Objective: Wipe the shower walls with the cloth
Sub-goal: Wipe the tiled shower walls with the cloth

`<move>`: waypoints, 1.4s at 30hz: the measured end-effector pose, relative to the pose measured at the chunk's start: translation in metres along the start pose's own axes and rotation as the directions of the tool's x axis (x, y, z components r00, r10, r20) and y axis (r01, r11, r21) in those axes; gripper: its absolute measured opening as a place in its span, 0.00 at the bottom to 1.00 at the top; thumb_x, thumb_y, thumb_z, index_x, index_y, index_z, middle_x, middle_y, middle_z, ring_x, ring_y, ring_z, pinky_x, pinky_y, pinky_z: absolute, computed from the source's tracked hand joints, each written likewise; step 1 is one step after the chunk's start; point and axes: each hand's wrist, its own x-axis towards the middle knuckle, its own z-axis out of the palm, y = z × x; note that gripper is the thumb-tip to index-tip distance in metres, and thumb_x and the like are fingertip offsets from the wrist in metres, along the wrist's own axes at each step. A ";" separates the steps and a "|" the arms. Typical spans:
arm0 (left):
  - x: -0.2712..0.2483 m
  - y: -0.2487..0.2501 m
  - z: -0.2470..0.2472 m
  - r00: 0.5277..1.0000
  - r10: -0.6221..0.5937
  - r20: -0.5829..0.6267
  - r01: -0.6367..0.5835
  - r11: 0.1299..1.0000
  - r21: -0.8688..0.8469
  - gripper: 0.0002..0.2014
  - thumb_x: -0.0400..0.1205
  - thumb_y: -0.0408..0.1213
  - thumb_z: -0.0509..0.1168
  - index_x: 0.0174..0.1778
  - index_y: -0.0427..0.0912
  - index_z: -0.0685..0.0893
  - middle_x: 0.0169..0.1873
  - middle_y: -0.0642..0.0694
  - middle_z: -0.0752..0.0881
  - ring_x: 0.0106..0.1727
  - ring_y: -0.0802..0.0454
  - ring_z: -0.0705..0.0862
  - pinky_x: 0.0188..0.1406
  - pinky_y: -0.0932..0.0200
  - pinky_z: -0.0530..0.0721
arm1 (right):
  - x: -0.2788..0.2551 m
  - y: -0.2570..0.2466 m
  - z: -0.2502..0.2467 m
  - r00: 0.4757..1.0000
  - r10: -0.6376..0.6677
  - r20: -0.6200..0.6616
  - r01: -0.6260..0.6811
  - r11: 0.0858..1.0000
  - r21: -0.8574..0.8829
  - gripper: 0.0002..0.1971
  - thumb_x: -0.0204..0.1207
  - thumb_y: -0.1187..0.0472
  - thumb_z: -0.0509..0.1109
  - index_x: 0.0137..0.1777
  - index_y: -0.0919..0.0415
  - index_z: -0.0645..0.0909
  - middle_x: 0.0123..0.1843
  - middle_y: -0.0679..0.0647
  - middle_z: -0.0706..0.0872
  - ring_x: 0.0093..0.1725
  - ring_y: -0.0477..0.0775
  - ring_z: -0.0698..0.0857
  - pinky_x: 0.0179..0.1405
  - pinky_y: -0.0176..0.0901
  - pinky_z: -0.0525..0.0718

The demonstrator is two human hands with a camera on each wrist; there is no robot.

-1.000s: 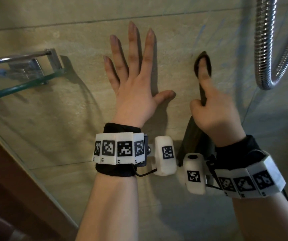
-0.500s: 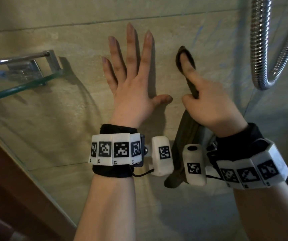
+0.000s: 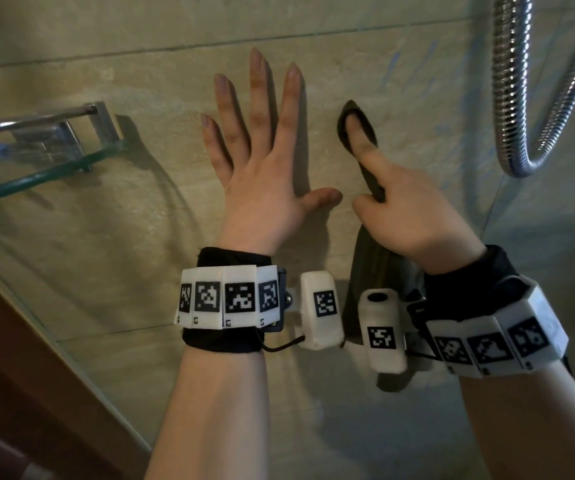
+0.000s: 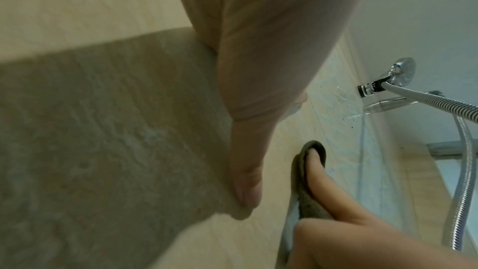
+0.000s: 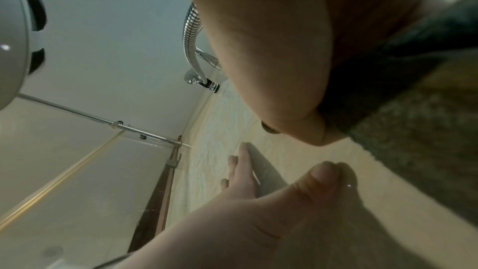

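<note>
Left hand [image 3: 262,188] spread flat on stone-look wall [image 3: 106,220] — right hand [image 3: 414,220] gripping (forefinger out) dark nubby cloth [image 3: 372,261].

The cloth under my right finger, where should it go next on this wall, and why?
Probably slide it sideways toward the shower hose. The right hand presses the cloth to the wall with one straight finger, the left hand lies flat close beside it, and bluish streaks show on the tile near the hose.

Both bare forearms wear black wrist straps [image 3: 222,342] carrying white faceted bands [image 3: 227,296] of black-and-white square markers, with white camera pods [image 3: 321,310] attached.
</note>
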 end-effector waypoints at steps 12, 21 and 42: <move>0.000 0.000 0.001 1.000 -0.002 0.006 0.002 1.000 0.022 0.61 0.70 0.68 0.69 0.84 0.48 0.33 0.82 0.35 0.32 0.79 0.27 0.28 0.73 0.34 0.24 | -0.011 0.008 0.001 0.996 0.086 -0.018 -0.086 0.996 0.010 0.46 0.79 0.62 0.62 0.81 0.32 0.33 0.36 0.58 0.82 0.39 0.60 0.84 0.49 0.60 0.84; -0.004 -0.003 -0.005 0.995 0.020 -0.103 -0.026 0.998 -0.059 0.55 0.72 0.59 0.73 0.86 0.48 0.44 0.85 0.38 0.39 0.82 0.32 0.33 0.76 0.41 0.27 | -0.011 0.008 -0.005 0.999 0.038 0.006 -0.039 0.999 0.030 0.43 0.78 0.63 0.62 0.78 0.23 0.41 0.64 0.62 0.83 0.54 0.58 0.83 0.59 0.54 0.82; 0.016 -0.009 -0.013 0.993 0.115 -0.022 -0.112 0.987 0.112 0.58 0.72 0.70 0.65 0.84 0.47 0.35 0.84 0.41 0.34 0.81 0.36 0.30 0.75 0.42 0.23 | 0.007 -0.010 -0.003 0.997 -0.038 -0.069 0.035 0.998 -0.043 0.45 0.79 0.61 0.62 0.77 0.27 0.32 0.41 0.56 0.80 0.43 0.58 0.82 0.47 0.51 0.81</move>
